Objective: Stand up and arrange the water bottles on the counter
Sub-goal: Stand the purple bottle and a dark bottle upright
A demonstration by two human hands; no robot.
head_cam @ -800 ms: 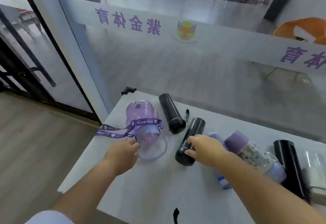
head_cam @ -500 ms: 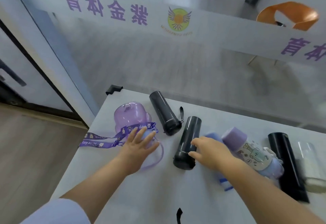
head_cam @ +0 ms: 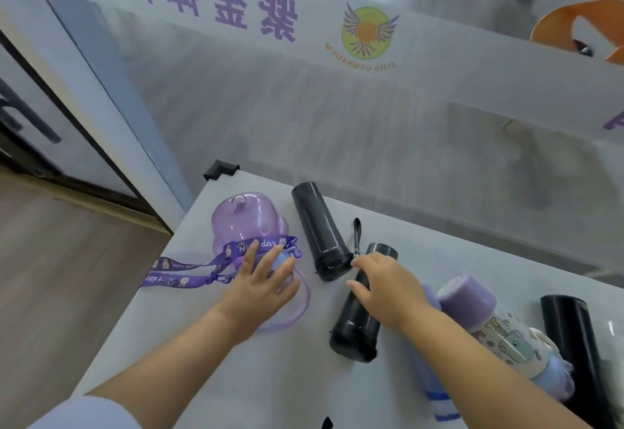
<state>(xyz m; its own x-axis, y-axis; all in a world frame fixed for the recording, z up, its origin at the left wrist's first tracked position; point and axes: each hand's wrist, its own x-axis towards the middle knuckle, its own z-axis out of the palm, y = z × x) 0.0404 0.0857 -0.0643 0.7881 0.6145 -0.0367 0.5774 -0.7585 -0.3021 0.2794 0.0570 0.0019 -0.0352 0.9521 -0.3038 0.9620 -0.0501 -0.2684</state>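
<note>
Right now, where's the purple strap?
Head view, left end of the white counter: the purple printed strap wraps the lying translucent purple bottle and trails left, under the left hand.

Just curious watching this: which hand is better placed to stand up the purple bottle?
Probably the left hand: it already lies over the purple bottle beside its strap, while the right hand rests on a black bottle.

Glass wall (head_cam: 337, 118) w/ purple lettering; wood floor (head_cam: 60, 259).

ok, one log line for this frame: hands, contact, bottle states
left hand: on purple bottle, lying | right hand: over black bottle, lying, grip unclear | standing: none in view
</note>
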